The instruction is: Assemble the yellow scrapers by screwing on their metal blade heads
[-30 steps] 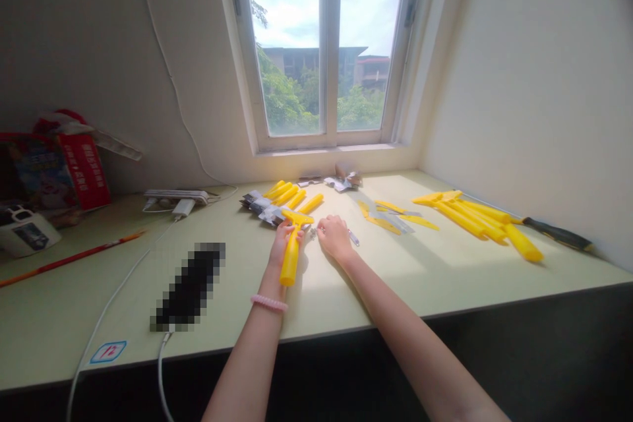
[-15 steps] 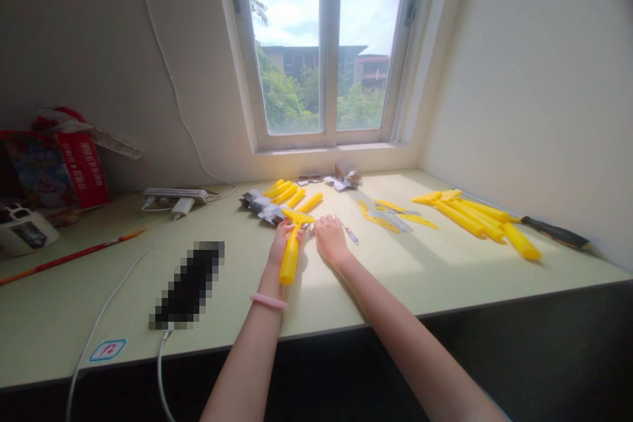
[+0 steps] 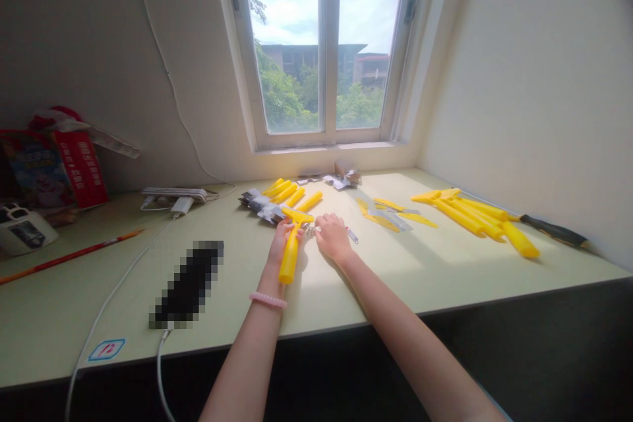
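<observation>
My left hand [image 3: 281, 241] is closed around a yellow T-shaped scraper handle [image 3: 291, 250], its crosspiece pointing away and its round grip towards me. Just to the right, my right hand [image 3: 332, 236] rests on the table with curled fingers beside some small silvery metal pieces [image 3: 311, 229], too small to name surely. Whatever its fingertips pinch is hidden. A small slim object [image 3: 352, 235] with a pale and red body lies by that hand. Beyond my left hand, several yellow-handled scrapers [image 3: 284, 192] with dark and silvery heads lie in a row.
Flat yellow pieces [image 3: 395, 214] lie right of centre. Farther right are several yellow handles [image 3: 465, 214] and a black-handled tool [image 3: 554, 231]. Crumpled silvery wrapping [image 3: 343, 179] lies under the window. A blurred-out dark phone-like object [image 3: 190, 287], a power strip [image 3: 175, 194] and cables occupy the left.
My right hand has shifted slightly right, and more of the small metal pieces show between my hands. The left hand and its scraper handle have barely moved.
</observation>
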The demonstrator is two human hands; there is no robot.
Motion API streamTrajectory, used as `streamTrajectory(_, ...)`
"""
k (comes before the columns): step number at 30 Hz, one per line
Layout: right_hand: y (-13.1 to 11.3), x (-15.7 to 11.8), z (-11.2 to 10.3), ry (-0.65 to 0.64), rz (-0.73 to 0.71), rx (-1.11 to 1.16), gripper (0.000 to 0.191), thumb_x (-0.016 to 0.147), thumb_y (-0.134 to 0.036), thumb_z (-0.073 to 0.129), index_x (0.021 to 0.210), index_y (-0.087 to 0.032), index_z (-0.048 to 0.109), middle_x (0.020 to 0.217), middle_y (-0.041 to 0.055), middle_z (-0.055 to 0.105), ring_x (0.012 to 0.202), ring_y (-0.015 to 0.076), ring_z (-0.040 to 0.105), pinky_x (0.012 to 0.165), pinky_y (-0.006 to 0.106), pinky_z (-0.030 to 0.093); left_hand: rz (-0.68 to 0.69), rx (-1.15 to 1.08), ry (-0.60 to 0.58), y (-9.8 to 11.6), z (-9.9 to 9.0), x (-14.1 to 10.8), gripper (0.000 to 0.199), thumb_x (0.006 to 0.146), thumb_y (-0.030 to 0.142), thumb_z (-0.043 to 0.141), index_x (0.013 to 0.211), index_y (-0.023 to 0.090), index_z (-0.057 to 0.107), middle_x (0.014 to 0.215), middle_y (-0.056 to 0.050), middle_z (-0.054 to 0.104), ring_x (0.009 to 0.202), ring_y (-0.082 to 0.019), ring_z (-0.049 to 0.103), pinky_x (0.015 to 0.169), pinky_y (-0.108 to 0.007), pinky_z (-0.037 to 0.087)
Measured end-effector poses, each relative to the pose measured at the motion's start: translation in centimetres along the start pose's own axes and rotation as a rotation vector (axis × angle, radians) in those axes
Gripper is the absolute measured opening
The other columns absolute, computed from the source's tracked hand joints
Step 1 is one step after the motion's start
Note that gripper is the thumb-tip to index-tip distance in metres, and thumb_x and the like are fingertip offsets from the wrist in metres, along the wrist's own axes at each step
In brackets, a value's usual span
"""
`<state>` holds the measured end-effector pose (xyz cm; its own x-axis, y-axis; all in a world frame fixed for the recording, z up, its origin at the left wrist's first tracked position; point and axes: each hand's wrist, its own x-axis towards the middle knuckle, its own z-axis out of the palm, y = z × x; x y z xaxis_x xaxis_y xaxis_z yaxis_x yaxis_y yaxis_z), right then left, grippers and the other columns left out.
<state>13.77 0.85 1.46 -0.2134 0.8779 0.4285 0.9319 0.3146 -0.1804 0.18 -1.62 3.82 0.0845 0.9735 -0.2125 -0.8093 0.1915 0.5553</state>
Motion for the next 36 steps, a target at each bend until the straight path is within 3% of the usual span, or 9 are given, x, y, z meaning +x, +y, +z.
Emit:
streamTrajectory(8,0.43,0.15,0.65,0.01,0.027,0.053,0.014,0.085,-0.02,0.05,0.086,-0.019,0.064,0.096,0.0079,0.063,0.096,0.0226,0.051,0.084,0.033,0.034,-0.002,0.012,-0.001,0.01,0.02,-0.07,0.038,0.079,0.003,0.045,0.112,0.021,0.046,0.079,-0.002,0.053,0.049,-0.005,0.05,0.042,-0.01,0.043)
streamTrajectory(14,0.6,0.18,0.6,0.006,-0.043,0.131,0.016,0.085,-0.02,0.052,0.086,-0.02,0.067,0.091,0.0061,0.063,0.092,0.0196,0.051,0.083,0.03,0.035,-0.007,0.022,0.005,0.08,0.1,-0.2,0.04,0.078,0.003,0.045,0.114,0.021,0.046,0.08,-0.002,0.054,0.048,-0.004,0.051,0.042,-0.01,0.042)
streamTrajectory(21,0.46,0.1,0.03,-0.037,0.045,0.193,0.017,0.085,-0.02,0.053,0.083,-0.019,0.07,0.089,0.0053,0.064,0.093,0.0183,0.053,0.084,0.028,0.036,-0.002,0.027,-0.002,0.05,-0.06,0.08,0.041,0.078,0.003,0.045,0.115,0.021,0.046,0.082,-0.003,0.055,0.048,-0.004,0.05,0.042,-0.01,0.042)
streamTrajectory(28,0.97,0.41,0.83,-0.037,0.165,0.208,0.011,0.082,-0.026,0.06,0.082,-0.019,0.069,0.094,0.0053,0.062,0.095,0.019,0.053,0.083,0.029,0.036,0.004,0.023,-0.023,0.01,-0.13,-0.06,0.039,0.082,0.004,0.042,0.116,0.021,0.045,0.083,-0.004,0.056,0.049,-0.004,0.051,0.043,-0.01,0.043)
streamTrajectory(36,0.76,0.2,0.56,0.011,0.117,0.202,0.015,0.086,-0.024,0.054,0.08,-0.017,0.065,0.093,0.0084,0.065,0.095,0.0207,0.055,0.085,0.031,0.038,-0.009,0.006,-0.028,0.14,-0.09,-0.17,0.043,0.083,0.004,0.042,0.121,0.022,0.045,0.084,-0.004,0.055,0.05,-0.004,0.05,0.043,-0.01,0.044)
